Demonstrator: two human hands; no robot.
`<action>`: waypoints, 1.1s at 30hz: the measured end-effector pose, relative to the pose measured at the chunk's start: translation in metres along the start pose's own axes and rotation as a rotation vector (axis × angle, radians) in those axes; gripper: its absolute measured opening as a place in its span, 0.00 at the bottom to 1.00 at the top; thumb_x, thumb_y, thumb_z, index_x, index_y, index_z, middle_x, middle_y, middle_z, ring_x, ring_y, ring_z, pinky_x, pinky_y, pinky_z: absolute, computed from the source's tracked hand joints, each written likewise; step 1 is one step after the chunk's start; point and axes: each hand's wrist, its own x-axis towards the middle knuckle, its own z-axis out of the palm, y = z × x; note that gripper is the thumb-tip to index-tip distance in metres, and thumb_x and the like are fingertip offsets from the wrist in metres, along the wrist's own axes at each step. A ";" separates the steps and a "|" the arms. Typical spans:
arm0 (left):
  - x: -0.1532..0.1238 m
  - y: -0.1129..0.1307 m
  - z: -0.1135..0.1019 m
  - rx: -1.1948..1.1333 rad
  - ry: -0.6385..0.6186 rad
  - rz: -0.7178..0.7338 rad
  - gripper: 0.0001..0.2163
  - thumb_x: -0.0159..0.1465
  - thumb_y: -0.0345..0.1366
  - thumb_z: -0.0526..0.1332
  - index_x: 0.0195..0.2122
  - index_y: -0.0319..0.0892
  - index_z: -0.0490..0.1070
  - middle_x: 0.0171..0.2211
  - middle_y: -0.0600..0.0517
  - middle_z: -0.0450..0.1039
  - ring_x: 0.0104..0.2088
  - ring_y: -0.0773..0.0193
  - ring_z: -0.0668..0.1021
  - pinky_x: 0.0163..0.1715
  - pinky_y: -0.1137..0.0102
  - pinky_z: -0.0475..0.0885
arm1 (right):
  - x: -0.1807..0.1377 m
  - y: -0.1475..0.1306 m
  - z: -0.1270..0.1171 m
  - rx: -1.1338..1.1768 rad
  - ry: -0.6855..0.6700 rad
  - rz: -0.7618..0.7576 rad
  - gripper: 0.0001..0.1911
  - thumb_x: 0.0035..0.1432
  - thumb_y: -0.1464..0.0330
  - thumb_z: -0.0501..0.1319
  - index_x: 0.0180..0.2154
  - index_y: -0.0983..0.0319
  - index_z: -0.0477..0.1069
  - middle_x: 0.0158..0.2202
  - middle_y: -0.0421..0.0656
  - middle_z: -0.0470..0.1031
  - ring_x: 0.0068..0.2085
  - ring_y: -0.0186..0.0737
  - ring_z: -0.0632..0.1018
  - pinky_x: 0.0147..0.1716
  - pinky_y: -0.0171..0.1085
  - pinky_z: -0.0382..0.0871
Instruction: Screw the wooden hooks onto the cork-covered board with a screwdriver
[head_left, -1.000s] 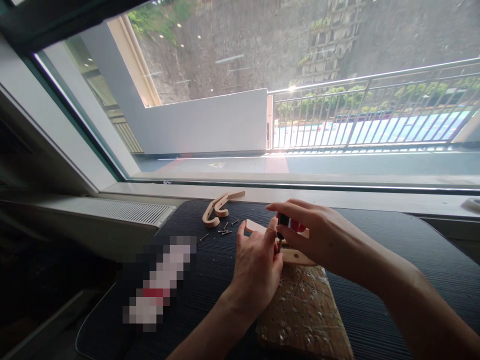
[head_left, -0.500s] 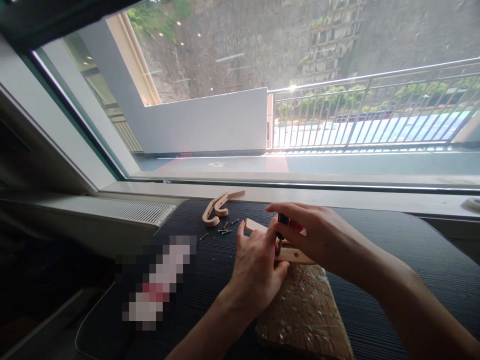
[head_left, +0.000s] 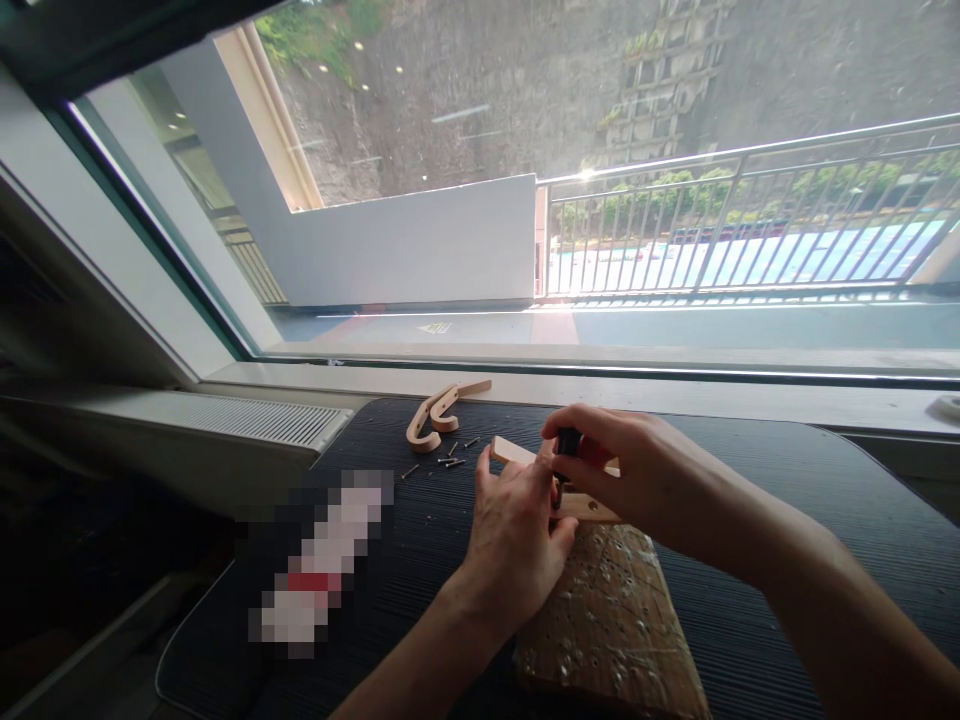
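My right hand is closed around the black and red handle of a screwdriver, its shaft pointing down. The tip is hidden behind the fingers of my left hand, which grips a pale wooden hook with a round hole in it. Much of the hook's shape is covered by both hands. It lies over the far end of a brown, tape-wrapped block pitted with small holes. A pale wooden end sticks out beyond my left fingers.
Two more wooden hooks lie on the dark table near the window sill. Several loose screws are scattered beside them. A blurred-out white and red item lies at left. The window runs along the table's far side.
My right fingers have curled tighter and shifted slightly on the screwdriver handle, the index finger drawing in. My left hand and the wooden hook have hardly moved.
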 end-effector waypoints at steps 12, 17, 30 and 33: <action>-0.001 -0.002 0.001 0.010 0.014 0.012 0.27 0.54 0.27 0.61 0.54 0.49 0.55 0.36 0.57 0.73 0.44 0.58 0.73 0.59 0.47 0.44 | -0.006 0.001 -0.009 0.011 -0.003 -0.004 0.14 0.58 0.68 0.57 0.47 0.53 0.70 0.35 0.37 0.78 0.32 0.33 0.77 0.30 0.29 0.66; 0.000 0.002 -0.001 0.009 -0.002 0.019 0.30 0.54 0.27 0.62 0.56 0.50 0.53 0.38 0.57 0.74 0.44 0.59 0.73 0.60 0.47 0.43 | -0.004 0.006 -0.009 -0.053 0.009 0.036 0.11 0.59 0.65 0.56 0.44 0.55 0.70 0.29 0.37 0.77 0.28 0.33 0.75 0.25 0.30 0.64; -0.001 -0.004 -0.013 0.127 -0.011 0.035 0.32 0.55 0.28 0.62 0.59 0.49 0.51 0.39 0.54 0.74 0.46 0.59 0.72 0.60 0.50 0.46 | -0.005 0.004 -0.009 0.027 0.022 -0.017 0.13 0.58 0.69 0.56 0.45 0.55 0.72 0.36 0.38 0.78 0.34 0.34 0.76 0.31 0.30 0.67; -0.002 -0.003 -0.015 0.120 -0.040 0.029 0.26 0.55 0.26 0.62 0.54 0.48 0.59 0.41 0.52 0.73 0.45 0.58 0.72 0.55 0.53 0.56 | -0.001 0.003 -0.004 0.021 0.053 -0.026 0.12 0.57 0.69 0.57 0.44 0.57 0.72 0.34 0.39 0.78 0.30 0.33 0.76 0.29 0.30 0.66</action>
